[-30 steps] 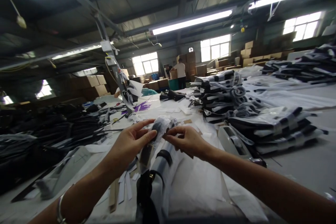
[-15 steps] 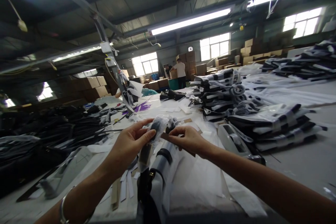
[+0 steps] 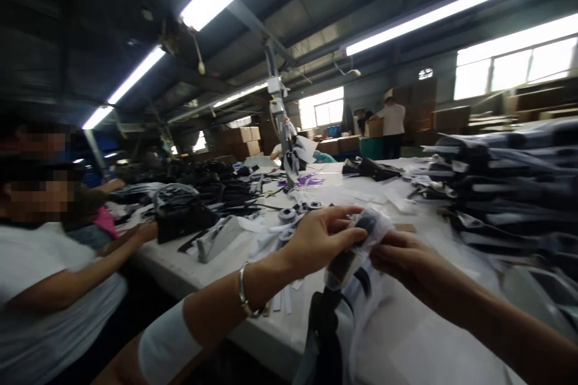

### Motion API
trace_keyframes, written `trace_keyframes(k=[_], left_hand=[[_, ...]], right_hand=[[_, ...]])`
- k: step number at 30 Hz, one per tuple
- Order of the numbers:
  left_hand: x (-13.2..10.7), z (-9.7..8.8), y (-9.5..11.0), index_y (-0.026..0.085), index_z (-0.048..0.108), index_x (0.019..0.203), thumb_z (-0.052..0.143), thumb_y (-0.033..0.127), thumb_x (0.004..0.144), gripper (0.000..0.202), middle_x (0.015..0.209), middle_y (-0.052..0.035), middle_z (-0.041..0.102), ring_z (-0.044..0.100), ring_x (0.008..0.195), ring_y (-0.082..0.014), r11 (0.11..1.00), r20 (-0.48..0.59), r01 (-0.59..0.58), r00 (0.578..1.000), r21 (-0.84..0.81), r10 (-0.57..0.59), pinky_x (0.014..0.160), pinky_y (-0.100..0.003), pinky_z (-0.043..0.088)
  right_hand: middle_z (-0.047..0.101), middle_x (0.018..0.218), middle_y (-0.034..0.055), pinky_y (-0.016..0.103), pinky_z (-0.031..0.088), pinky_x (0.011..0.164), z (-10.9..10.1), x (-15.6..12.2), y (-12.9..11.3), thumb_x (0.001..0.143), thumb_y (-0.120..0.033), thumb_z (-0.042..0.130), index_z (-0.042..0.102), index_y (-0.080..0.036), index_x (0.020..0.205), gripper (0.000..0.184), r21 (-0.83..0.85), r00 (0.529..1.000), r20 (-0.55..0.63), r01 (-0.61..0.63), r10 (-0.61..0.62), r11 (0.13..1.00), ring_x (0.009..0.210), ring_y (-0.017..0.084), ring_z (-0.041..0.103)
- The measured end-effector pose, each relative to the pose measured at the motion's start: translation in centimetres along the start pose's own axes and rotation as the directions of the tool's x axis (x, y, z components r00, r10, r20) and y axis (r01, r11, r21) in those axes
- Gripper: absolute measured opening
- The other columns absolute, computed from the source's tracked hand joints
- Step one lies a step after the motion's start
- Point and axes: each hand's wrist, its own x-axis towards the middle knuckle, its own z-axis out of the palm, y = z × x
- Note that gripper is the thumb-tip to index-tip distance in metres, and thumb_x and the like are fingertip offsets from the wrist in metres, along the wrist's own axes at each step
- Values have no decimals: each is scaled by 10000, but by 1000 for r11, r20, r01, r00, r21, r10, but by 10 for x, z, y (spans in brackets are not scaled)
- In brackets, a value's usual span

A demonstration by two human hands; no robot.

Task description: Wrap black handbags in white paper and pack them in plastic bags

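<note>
A dark strap wrapped in clear plastic (image 3: 371,224) is held up in front of me, its lower part running down to a dark, partly plastic-covered article (image 3: 327,325), which looks like a bag. My left hand (image 3: 323,237) pinches the wrapped strap between thumb and fingers. Close against the right side of the plastic, my right hand (image 3: 409,258) has its fingers curled in and closed on the wrap. Its fingertips are partly hidden, so whether a brown strip is still in them cannot be seen. A metal bangle sits on my left wrist.
At the left a co-worker (image 3: 58,277) handles black pieces by the table edge (image 3: 253,307). Stacks of wrapped dark goods (image 3: 510,186) rise on the right. A grey tape dispenser-like object (image 3: 537,289) stands below them. A metal post (image 3: 282,126) rises beyond black piles (image 3: 217,189).
My view has swung left, bringing the co-worker into sight. My right hand has closed in on the wrapped strap; the brown strip it held is no longer visible in its fingers.
</note>
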Motion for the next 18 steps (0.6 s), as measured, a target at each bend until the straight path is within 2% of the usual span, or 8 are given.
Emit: trace_keyframes(k=[1,3,5,7,9,11,15,18], left_hand=[[0,-2,-1,165,638,1279,722,316,837,474,1044,-115,753,703,912,-222,1000,4,-14,1000,15,14,776,-274,525],[-2,-5,-2,182,638,1291,714,334,842,480,1043,-110,755,701,926,-230,997,8,-33,999,70,32,787,-283,522],[-3,-7,-1,195,639,1299,719,351,837,494,1056,-98,755,697,959,-240,989,1,-39,999,141,39,826,-300,519],[-3,-8,0,204,635,1309,723,367,834,510,1069,-83,755,692,995,-244,979,-7,-38,999,199,40,880,-316,512],[-4,-9,0,208,626,1322,714,374,842,515,1084,-77,754,687,1033,-246,973,-2,-48,999,226,49,929,-328,499],[-5,-8,1,208,628,1318,701,366,853,497,1119,-78,745,677,1082,-250,966,4,-75,997,248,77,952,-327,490],[-9,-6,3,232,643,1298,667,332,878,432,1147,-65,737,657,1148,-261,947,-31,-113,991,300,128,947,-317,497],[-12,-8,7,261,660,1280,645,301,889,393,1163,-32,736,670,1129,-255,924,-51,-138,985,357,167,979,-319,489]], right_hand=[[737,960,57,275,519,800,0,-3,-2,709,-368,816,769,-228,960,291,11,999,16,-32,32,999,904,196,653],[734,1091,101,394,498,926,0,-7,-4,610,-395,865,779,-262,979,402,0,997,-31,-69,69,998,1037,291,647],[722,1144,145,483,449,979,1,-7,-4,526,-410,887,791,-287,936,439,-18,988,-129,-86,83,996,1090,360,632],[708,1180,162,515,409,1004,1,-5,-1,499,-416,881,792,-315,897,420,-16,974,-204,-109,104,994,1128,381,617],[685,1240,147,514,398,1030,1,-3,3,483,-421,875,785,-347,891,424,18,966,-226,-128,128,992,1175,380,595],[676,1266,121,498,409,1057,0,-3,7,483,-421,880,780,-356,880,415,77,971,-194,-126,138,989,1215,374,572],[731,1155,72,438,430,1077,4,-10,8,632,-348,855,779,-286,896,282,194,990,-79,-100,117,976,1249,315,562],[750,1081,43,390,454,1051,9,-16,6,710,-294,798,784,-245,895,193,306,993,-63,-74,97,949,1207,268,590]])
